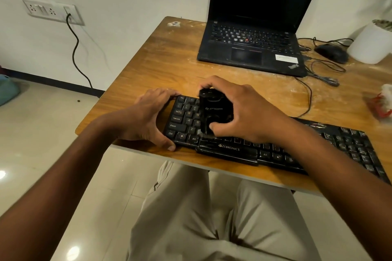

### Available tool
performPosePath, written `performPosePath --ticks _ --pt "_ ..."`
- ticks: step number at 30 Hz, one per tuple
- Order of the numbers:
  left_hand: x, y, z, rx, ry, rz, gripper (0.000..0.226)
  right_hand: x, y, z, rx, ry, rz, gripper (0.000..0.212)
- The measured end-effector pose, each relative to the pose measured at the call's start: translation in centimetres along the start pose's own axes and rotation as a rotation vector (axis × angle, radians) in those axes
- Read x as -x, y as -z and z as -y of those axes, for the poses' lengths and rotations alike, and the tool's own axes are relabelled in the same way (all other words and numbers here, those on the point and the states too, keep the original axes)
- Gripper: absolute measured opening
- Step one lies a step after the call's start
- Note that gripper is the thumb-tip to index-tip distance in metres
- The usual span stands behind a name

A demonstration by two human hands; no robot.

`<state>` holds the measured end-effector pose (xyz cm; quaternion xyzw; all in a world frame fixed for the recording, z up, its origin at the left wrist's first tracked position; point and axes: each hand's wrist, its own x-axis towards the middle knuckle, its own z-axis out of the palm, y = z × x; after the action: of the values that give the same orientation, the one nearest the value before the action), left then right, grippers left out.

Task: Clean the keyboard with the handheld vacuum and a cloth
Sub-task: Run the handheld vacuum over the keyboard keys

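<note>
The black keyboard (275, 144) lies along the worktop's (169, 65) near edge. The right hand (244, 112) curls around the handheld vacuum (214, 110), standing on the left-side keys. The left hand (148, 116) grips the keyboard's left end, thumb at its front corner.

Keyboard (275, 146) at table's (165, 63) near edge, vacuum (214, 110) on its left keys, laptop (252, 48) behind, mouse (332, 53) right of laptop.
</note>
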<state>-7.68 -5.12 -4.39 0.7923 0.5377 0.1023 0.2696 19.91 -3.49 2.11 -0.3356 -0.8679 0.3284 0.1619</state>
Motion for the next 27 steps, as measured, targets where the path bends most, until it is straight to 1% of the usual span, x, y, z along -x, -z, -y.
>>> performPosePath --ticks 3,5,7,9,11,14,18,19,21,24,25,27 --pt "-0.1 0.0 0.1 -0.002 -0.001 0.002 0.130 1.2 2.1 -0.7 0.086 -0.075 0.079 0.066" --pt "-0.2 -0.1 0.2 -0.005 -0.004 -0.003 0.129 1.4 2.8 -0.5 0.104 -0.079 0.086 0.067" --pt "-0.2 -0.1 0.2 -0.013 -0.006 -0.004 0.130 0.7 2.4 0.0 0.065 -0.050 0.025 0.065" --pt "-0.1 -0.1 0.2 -0.013 -0.007 -0.006 0.130 -0.2 1.1 0.7 -0.024 0.019 -0.068 0.063" --pt "0.0 -0.1 0.2 -0.012 -0.005 -0.005 0.128 -1.0 -0.4 1.1 -0.108 0.081 -0.102 0.060" --pt "0.0 -0.1 0.3 -0.011 0.000 -0.006 0.129 -0.9 -1.1 0.6 -0.064 0.056 -0.048 0.060" --pt "-0.1 -0.1 0.3 -0.003 -0.004 0.003 0.131 0.4 2.2 -0.1 0.113 -0.104 0.102 0.066" --pt "-0.2 -0.1 0.3 -0.002 -0.003 0.004 0.132 0.6 2.9 -0.1 0.127 -0.120 0.114 0.066" --pt "-0.1 -0.1 0.3 -0.007 -0.006 0.001 0.132 0.3 3.0 0.4 0.094 -0.094 0.060 0.065" --pt "0.0 -0.1 0.0 -0.010 -0.007 -0.006 0.129 -1.1 0.8 1.2 -0.050 0.021 -0.079 0.064" --pt "0.1 -0.1 0.0 -0.007 -0.007 -0.006 0.126 -1.5 -0.2 1.4 -0.098 0.056 -0.098 0.062" --pt "0.0 -0.1 0.0 -0.013 -0.017 -0.010 0.120 -1.9 -1.5 1.2 -0.127 0.073 -0.081 0.061"
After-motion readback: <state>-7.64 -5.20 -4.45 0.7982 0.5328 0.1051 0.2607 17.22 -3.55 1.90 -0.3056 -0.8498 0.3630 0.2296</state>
